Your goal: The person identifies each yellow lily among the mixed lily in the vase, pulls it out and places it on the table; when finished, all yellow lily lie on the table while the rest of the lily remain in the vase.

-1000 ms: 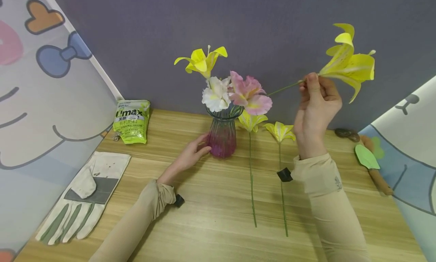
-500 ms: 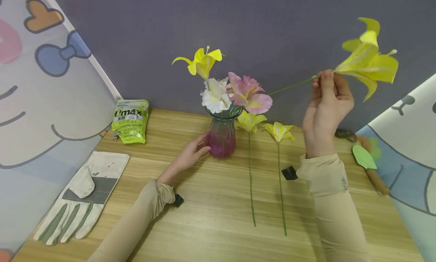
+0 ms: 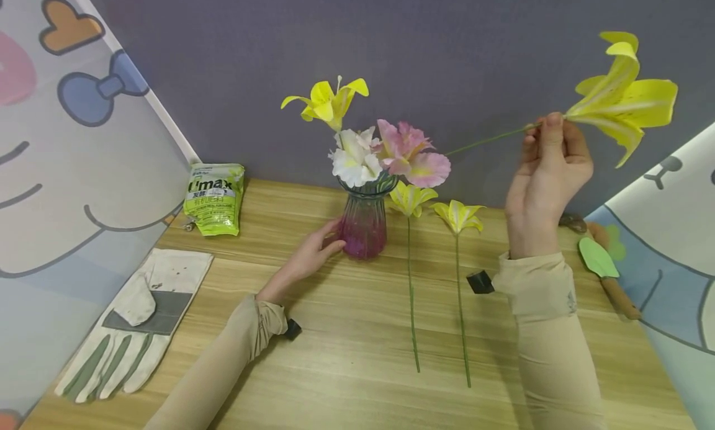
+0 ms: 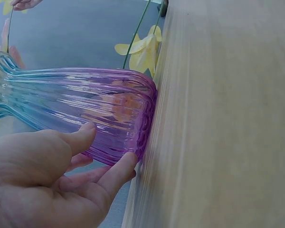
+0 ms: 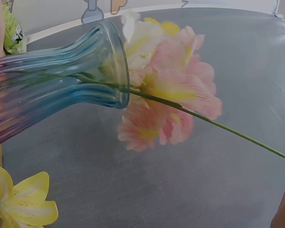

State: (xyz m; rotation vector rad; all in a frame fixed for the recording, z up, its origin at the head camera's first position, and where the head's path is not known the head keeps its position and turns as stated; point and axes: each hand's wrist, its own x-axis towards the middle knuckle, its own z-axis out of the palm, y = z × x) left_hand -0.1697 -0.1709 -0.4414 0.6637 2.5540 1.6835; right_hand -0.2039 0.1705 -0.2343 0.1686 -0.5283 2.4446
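Note:
Purple-and-blue ribbed glass vase (image 3: 364, 222) stands upright on the table, holding a yellow lily (image 3: 329, 101), a white flower (image 3: 354, 157) and a pink flower (image 3: 413, 154). My left hand (image 3: 310, 253) holds the vase low on its left side, thumb and fingers at the base in the left wrist view. Up at the right, my right hand (image 3: 547, 172) pinches another lily (image 3: 622, 101) just below its bloom. That stem (image 5: 218, 124) slants down and passes into the vase mouth in the right wrist view.
Two more yellow lilies (image 3: 459, 219) lie right of the vase, stems toward me. A green fertilizer bag (image 3: 215, 200) and a work glove (image 3: 139, 324) are at the left. A green trowel (image 3: 598, 258) with a wooden handle lies at the right edge. Behind rises a grey wall (image 3: 234, 76).
My right hand has moved to the right, taking the lily's bloom with it. The left hand stays at the vase base, and the vase has barely moved.

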